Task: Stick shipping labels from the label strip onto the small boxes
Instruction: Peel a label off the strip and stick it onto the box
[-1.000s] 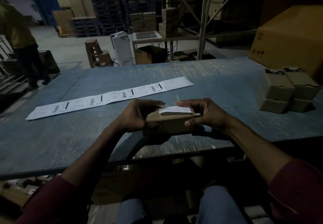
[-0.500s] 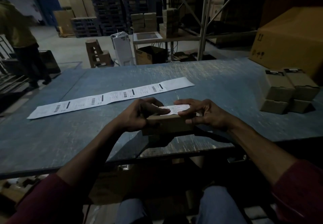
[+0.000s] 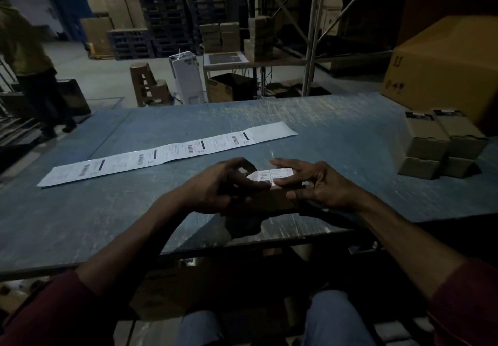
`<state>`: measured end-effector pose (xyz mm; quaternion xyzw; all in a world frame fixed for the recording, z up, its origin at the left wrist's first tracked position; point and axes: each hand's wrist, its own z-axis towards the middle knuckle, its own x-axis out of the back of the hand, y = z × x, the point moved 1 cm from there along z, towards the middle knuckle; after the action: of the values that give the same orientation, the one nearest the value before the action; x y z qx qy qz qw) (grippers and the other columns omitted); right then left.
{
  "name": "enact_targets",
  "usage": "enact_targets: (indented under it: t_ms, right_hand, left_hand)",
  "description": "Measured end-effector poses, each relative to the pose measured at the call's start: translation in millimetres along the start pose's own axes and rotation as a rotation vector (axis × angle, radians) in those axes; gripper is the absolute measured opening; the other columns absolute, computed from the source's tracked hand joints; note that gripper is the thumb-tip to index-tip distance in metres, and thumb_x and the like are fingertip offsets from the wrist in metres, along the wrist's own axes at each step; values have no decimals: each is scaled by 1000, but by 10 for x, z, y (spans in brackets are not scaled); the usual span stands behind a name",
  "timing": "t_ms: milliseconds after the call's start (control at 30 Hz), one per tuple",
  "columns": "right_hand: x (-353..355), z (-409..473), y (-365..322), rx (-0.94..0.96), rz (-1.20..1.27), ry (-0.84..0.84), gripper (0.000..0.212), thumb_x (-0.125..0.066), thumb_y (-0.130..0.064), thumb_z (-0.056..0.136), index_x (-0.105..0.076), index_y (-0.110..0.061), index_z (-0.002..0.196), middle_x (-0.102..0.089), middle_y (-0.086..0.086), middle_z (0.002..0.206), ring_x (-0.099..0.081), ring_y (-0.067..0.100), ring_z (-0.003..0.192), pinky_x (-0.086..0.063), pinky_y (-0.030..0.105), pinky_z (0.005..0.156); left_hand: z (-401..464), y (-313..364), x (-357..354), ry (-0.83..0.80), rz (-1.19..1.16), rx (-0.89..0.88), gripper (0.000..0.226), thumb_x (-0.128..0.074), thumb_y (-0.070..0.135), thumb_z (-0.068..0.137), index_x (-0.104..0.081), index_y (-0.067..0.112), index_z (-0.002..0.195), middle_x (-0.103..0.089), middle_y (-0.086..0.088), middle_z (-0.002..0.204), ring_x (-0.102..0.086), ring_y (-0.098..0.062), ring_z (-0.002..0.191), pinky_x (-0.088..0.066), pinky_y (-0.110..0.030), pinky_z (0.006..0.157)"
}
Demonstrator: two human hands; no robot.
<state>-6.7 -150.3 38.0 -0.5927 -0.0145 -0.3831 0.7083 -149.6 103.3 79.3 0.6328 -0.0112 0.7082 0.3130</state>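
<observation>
While the room is sitting in dim light, a person is working at the blue desk (image 3: 336, 119) in the middle of the frame. The left hand (image 3: 215, 186) is curling round the left end of a small box (image 3: 269, 197) near the desk's near edge, thumb reaching over the top. The right hand (image 3: 315, 184) is resting on the box's right side with fingers fairly straight, fingertips pressing on a white label (image 3: 272, 175) that is lying on the box's top face. Whether the box is resting on the desk or being held just above it, I cannot tell.

The label strip (image 3: 167, 154) is lying flat across the desk beyond the hands, running from left of center up toward the middle. At the right edge of the frame, a stack of small boxes (image 3: 436, 143) is sitting on the desk, well apart from the hands, with a large carton (image 3: 444, 62) behind it. In the upper left, another person (image 3: 29, 62) is standing on the floor, with stacked cartons further back.
</observation>
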Motion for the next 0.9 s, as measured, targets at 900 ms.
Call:
enact_targets:
  t_ms: [900]
  right_hand:
    - [-638,563,-298,285,11,185,42,-84,14,73,-73,-7,108,-70,8,132,-63,18,131,-52,40,110]
  left_hand:
    - [-598,-224,402,308,-485,628,45,-93,16,75,-78,25,117,-80,7,96,-71,2,73,-51,-15,62]
